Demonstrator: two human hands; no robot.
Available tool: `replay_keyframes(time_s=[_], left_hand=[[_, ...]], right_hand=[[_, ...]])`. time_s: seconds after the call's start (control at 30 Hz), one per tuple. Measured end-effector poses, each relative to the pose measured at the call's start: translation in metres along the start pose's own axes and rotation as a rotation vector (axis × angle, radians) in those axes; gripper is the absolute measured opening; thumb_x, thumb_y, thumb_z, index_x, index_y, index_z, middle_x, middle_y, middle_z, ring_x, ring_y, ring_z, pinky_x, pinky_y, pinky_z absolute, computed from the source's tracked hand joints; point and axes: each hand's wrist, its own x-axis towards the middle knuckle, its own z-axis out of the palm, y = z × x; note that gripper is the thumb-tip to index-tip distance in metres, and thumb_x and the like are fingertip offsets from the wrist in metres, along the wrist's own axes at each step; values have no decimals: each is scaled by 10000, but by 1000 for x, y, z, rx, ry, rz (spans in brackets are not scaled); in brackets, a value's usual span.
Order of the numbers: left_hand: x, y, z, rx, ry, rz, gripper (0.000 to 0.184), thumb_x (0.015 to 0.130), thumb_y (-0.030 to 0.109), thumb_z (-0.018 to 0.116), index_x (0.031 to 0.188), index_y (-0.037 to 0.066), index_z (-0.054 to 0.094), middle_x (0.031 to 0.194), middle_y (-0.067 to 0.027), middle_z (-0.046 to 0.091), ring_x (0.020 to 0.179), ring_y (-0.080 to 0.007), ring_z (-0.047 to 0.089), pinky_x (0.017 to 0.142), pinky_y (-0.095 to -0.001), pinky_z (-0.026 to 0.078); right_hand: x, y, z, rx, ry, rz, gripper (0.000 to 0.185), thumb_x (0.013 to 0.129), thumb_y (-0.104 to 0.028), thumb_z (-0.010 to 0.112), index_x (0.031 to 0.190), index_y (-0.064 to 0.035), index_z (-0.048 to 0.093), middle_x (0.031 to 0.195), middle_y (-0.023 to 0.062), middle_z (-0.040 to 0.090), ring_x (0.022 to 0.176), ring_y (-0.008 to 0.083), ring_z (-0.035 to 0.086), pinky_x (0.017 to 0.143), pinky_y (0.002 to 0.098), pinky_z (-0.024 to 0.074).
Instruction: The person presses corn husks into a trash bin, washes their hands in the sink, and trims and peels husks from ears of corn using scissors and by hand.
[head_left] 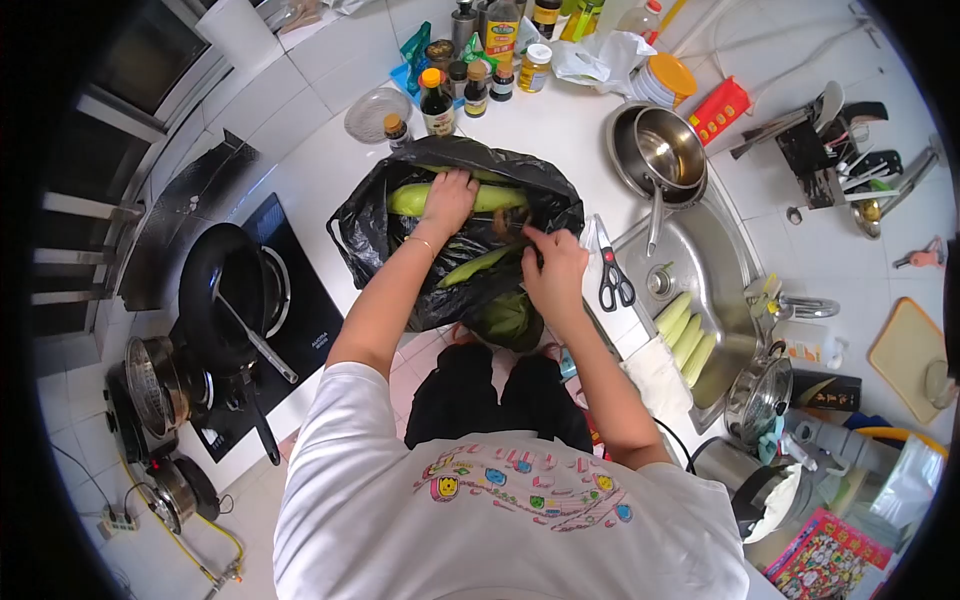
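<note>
A black plastic bag (365,235) lies open in front of me at the counter's edge. Inside it is a long green ear, which looks like corn in its husk (408,200), with brown strands like silk (512,218) near its right end. My left hand (452,200) is closed over the ear, fingers curled down its far side. At the bag's right side is my right hand (556,268), its index finger stretched to the brown strands and its thumb apart. Another green piece (475,267) lies nearer me in the bag; green leaves (505,318) show below.
Scissors (614,280) lie right of the bag, beside the sink (735,270), which holds several pale green ears (685,338). Nested pans (668,150) stand behind. On the left, a wok (222,295) sits on the cooktop (318,325). Bottles (437,105) line the back.
</note>
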Motion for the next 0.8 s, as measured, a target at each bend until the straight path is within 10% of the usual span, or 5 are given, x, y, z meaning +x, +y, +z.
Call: replay_keyframes(time_s=[0.47, 0.8], left_hand=[[-46, -24, -105, -533, -152, 110, 551, 706, 36, 719, 1207, -4, 493, 1223, -187, 548, 1167, -363, 512, 993, -396, 428], [-47, -10, -185, -766, 0, 88, 531, 738, 114, 751, 1212, 25, 526, 1205, -146, 574, 1096, -323, 570, 940, -363, 459]], right_hand=[[42, 38, -13, -157, 37, 94, 569, 729, -10, 568, 1290, 50, 494, 939, 150, 534, 939, 316, 517, 849, 434, 368], [26, 16, -34, 134, 152, -13, 355, 755, 15, 560, 1091, -44, 656, 941, 98, 571, 942, 269, 532, 857, 389, 353]])
